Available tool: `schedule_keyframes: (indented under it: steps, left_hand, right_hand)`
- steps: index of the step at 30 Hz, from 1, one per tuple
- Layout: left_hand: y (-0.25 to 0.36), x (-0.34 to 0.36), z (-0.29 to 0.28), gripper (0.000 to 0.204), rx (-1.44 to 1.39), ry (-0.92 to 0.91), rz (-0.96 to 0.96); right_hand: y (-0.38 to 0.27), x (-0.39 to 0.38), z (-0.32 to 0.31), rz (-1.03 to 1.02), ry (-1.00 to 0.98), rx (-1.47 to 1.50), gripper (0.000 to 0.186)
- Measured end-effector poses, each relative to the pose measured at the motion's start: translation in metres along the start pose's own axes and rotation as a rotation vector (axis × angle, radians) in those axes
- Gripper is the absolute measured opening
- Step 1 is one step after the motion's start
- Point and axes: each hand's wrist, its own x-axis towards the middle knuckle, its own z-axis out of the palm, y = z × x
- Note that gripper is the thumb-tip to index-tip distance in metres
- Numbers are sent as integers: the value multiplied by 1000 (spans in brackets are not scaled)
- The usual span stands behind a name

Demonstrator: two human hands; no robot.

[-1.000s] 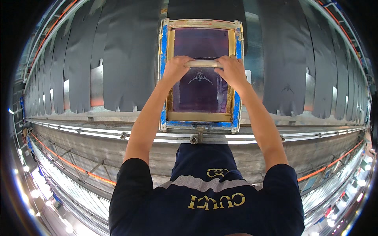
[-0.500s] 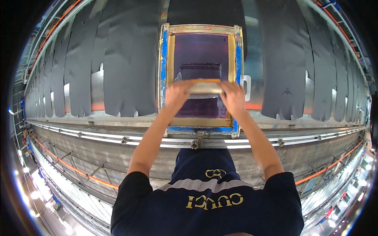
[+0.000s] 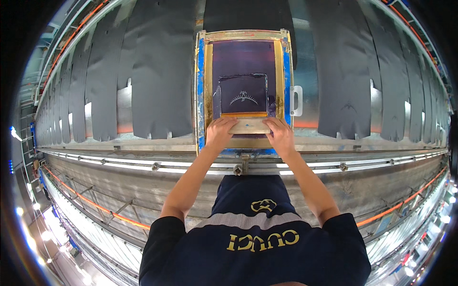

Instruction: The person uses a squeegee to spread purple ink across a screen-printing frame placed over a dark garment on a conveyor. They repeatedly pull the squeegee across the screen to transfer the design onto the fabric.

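Note:
Both my hands grip a wooden-handled squeegee (image 3: 250,126) with an orange blade. My left hand (image 3: 221,133) holds its left end, and my right hand (image 3: 280,136) its right end. The squeegee lies across the near part of a screen-printing frame (image 3: 248,35), whose sides carry blue and tan tape. Beyond the blade, a pale curved design (image 3: 244,98) shows on the dark purple mesh (image 3: 243,57), inside a rectangle edged with wet-looking ink. What lies under the squeegee is hidden.
The frame rests on a long table draped with dark fabric pieces (image 3: 162,71) on the left and more dark pieces (image 3: 343,71) on the right. A white handle (image 3: 297,101) sticks out at the frame's right side. A metal rail (image 3: 191,167) runs along the near edge.
Both hands have drawn the squeegee toward me, from the middle of the screen to its near part. The pale design behind it has come into view.

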Motion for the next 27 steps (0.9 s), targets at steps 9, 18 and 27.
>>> schedule_keyframes:
  steps: [9, 18, 27]
  left_hand:
    - [9, -34, 2, 49, 6, 29, -18]
    - [-11, -71, -44, 51, -34, 179, -2]
    - [-183, -135, -165, 55, 49, 234, 4]
  right_hand:
    - [130, 93, -22, 570, 326, 212, 34]
    - [53, 128, -16, 523, 480, 240, 26]
    - [-110, 185, 169, 537, 512, 339, 25]
